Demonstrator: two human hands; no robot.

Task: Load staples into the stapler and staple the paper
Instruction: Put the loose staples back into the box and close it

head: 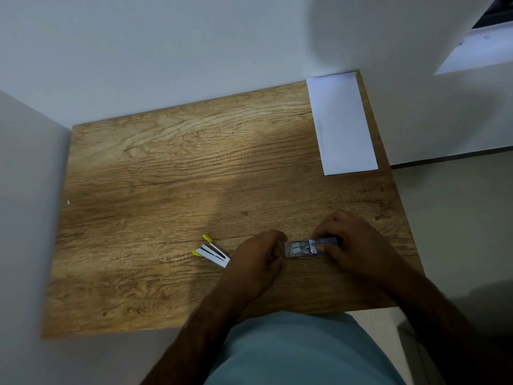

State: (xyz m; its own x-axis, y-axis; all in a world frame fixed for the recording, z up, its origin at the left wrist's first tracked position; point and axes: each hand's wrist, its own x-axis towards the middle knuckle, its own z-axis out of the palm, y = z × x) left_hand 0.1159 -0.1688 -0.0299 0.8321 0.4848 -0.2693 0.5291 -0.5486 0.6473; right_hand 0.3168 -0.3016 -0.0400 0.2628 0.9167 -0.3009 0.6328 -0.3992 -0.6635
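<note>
Hands: I see both low on the wooden table (177, 173), close together, working one small box between them.
Left hand (256, 259): curled, fingertips pinched on the left end of the staple box (306, 248).
Right hand (351, 245): clamped over the box's right end — thumb and fingers grip the blue sleeve.
Staple box: lies flat on the table between my two hands; its inner tray is slid out to the left, with grey staple strips showing inside.
Stapler (212, 251): white with yellow tips, hinged open in a V, lying on the table just left of the left hand — nobody is touching it.
Paper (342, 123): white folded sheet at the far right corner of the table, well apart from the hands.
</note>
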